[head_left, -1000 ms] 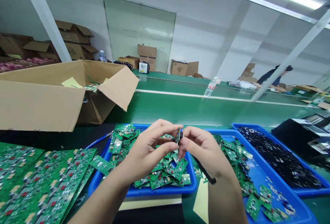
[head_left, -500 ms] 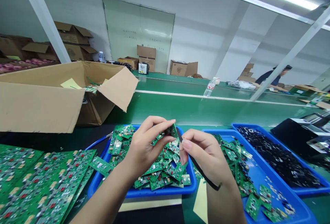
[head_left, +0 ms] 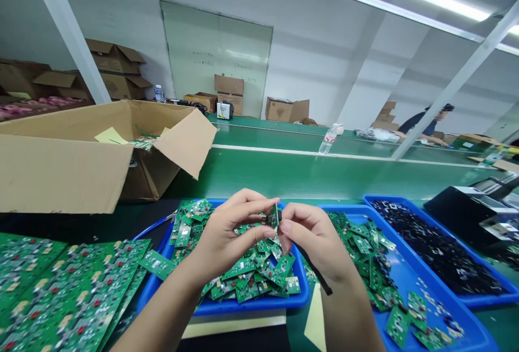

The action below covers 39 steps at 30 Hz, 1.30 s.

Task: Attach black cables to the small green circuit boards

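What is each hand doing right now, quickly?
Left hand: closed, pinching a green board between thumb and fingers.
Right hand: closed on a black strip, right by the board; whether its fingertips touch the board cannot be told.

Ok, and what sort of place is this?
Probably an electronics assembly workshop: the leftmost blue tray is heaped with small green circuit boards, larger board panels lie at the left, and a black strip trails from the right hand.
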{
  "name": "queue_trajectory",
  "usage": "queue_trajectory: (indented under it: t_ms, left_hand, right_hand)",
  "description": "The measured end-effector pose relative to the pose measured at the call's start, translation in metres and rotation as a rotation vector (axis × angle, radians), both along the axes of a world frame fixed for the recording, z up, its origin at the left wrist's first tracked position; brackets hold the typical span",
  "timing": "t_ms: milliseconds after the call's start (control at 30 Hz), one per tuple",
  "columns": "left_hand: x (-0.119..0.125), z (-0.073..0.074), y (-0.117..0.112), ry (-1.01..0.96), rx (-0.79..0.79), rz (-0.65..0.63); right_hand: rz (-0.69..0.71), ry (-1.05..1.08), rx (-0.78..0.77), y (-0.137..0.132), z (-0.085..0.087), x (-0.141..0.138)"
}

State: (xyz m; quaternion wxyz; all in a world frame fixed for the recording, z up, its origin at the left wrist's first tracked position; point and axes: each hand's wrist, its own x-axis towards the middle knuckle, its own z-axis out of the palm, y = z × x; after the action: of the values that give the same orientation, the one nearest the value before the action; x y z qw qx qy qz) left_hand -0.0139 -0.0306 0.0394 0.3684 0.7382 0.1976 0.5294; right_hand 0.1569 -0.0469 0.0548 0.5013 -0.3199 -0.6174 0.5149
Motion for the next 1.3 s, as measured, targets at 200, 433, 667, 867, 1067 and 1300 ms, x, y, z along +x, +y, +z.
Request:
queue_trajectory:
  t_ms: [200, 433, 667, 867, 1067, 1300]
  left_hand:
    - [0.001, 0.005, -0.002, -0.028, -0.136, -0.065]
    - [0.004, 0.007, -0.002, 0.006, -0.157, 0.035]
    - [0.008, 0.008, 0.000, -0.055, -0.249, 0.034]
    - [0.005, 0.007, 0.000, -0.076, -0.383, -0.050]
    - [0.001, 0.013, 0.000, 0.048, -0.335, -0.186]
    - [0.002, 0.017, -0.006, 0.142, -0.324, -0.090]
  right_hand:
    - [-0.305, -0.178, 0.279, -0.006, 0.000, -0.001]
    - [-0.420, -0.183, 0.307, -0.007, -0.002, -0.004]
    - [-0.526, -0.304, 0.423, -0.006, -0.006, -0.006]
    - [-0.558, -0.412, 0.637, -0.001, -0.008, 0.002]
    - [-0.596, -0.442, 0.788, -0.002, -0.002, 0.011]
    - [-0.659, -0.338, 0.848, 0.000, -0.008, 0.004]
